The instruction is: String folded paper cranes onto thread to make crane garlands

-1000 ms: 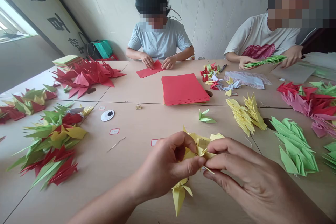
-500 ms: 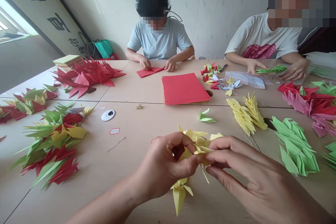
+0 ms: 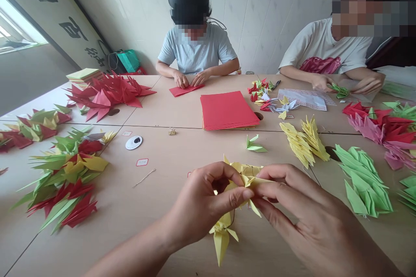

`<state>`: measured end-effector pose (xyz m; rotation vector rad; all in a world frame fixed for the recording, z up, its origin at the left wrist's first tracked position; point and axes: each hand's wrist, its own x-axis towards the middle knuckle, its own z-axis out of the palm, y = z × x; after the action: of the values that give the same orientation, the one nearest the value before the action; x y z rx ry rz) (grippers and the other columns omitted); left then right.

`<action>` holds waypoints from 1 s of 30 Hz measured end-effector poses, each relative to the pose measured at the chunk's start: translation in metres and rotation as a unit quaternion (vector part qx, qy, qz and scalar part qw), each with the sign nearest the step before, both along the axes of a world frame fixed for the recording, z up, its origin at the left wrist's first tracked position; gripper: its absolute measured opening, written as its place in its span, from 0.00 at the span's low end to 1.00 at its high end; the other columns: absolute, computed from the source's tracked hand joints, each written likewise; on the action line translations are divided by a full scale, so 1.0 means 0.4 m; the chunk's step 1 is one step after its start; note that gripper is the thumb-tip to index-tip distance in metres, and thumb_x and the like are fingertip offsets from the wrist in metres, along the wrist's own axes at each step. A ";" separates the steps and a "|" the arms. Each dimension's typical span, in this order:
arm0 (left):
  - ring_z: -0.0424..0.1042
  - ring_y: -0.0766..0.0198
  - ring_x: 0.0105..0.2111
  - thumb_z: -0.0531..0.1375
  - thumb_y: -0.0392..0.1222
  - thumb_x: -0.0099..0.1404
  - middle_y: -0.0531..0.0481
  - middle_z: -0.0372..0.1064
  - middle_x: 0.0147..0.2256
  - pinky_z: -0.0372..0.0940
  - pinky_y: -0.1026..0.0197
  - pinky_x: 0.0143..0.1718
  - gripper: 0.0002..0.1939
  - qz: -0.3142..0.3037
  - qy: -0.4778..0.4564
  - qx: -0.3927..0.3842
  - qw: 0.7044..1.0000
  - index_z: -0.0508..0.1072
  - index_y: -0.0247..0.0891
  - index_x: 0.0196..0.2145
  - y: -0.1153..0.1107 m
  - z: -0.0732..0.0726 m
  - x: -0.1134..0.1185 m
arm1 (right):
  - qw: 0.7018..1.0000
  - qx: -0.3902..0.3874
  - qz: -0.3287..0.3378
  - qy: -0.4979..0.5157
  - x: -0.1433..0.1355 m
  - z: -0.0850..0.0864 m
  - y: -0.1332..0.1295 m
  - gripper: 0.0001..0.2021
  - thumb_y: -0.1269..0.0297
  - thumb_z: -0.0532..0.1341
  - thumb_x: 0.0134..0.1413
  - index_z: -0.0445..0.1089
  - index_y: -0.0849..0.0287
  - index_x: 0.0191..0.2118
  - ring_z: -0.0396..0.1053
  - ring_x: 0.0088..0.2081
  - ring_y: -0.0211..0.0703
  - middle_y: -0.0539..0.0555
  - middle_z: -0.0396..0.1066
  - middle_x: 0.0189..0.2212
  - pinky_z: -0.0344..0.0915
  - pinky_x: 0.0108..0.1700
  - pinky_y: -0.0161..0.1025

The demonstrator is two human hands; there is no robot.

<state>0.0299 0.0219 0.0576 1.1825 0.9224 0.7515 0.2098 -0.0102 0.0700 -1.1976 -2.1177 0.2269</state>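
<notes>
Both hands low over the near edge of the tabletop [image 3: 156,207]. Left hand [image 3: 201,207] and right hand [image 3: 302,216] meet on a cluster of yellow paper cranes [image 3: 248,175], fingers pinched narrow on the folded paper; one yellow crane [image 3: 222,236] hangs below, apparently on a thread.

Progress, judged: much finished folding about, namely a yellow row [image 3: 303,140], a green row [image 3: 364,181], mixed heaps [image 3: 65,177] at left. Still unused: the red sheet stack [image 3: 227,110]. One loose green crane [image 3: 255,145].

Writing: large dark characters on the leaning board [image 3: 48,13], not legible to me. Small red-bordered labels [image 3: 141,162] too small to read.
</notes>
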 end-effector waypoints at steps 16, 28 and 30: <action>0.65 0.68 0.26 0.71 0.42 0.48 0.53 0.68 0.24 0.58 0.66 0.26 0.15 0.022 -0.002 -0.033 0.999 0.70 0.34 0.27 0.000 0.005 0.007 | 0.993 0.107 -0.027 -0.052 -0.019 -0.040 0.000 0.09 0.77 0.53 0.53 0.69 0.58 0.34 0.74 0.38 0.40 0.53 0.73 0.40 0.67 0.38 0.37; 0.59 0.73 0.24 0.66 0.46 0.58 0.54 0.65 0.25 0.55 0.69 0.24 0.13 0.027 -0.031 -0.014 0.999 0.68 0.34 0.30 0.000 0.003 0.009 | 0.991 0.107 -0.054 -0.067 -0.013 -0.029 -0.001 0.09 0.75 0.54 0.56 0.70 0.58 0.36 0.72 0.43 0.41 0.55 0.71 0.44 0.66 0.44 0.38; 0.58 0.74 0.24 0.63 0.44 0.61 0.55 0.64 0.26 0.54 0.70 0.24 0.10 0.001 -0.052 -0.011 0.999 0.68 0.35 0.32 0.000 0.007 0.006 | 0.990 0.108 -0.063 -0.060 -0.012 -0.028 -0.001 0.07 0.73 0.55 0.57 0.70 0.58 0.35 0.72 0.42 0.41 0.55 0.71 0.44 0.66 0.43 0.38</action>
<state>0.0324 0.0218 0.0602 1.1120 0.8436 0.7962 0.2049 -0.0106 0.0590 -1.2350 -2.0964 -0.1307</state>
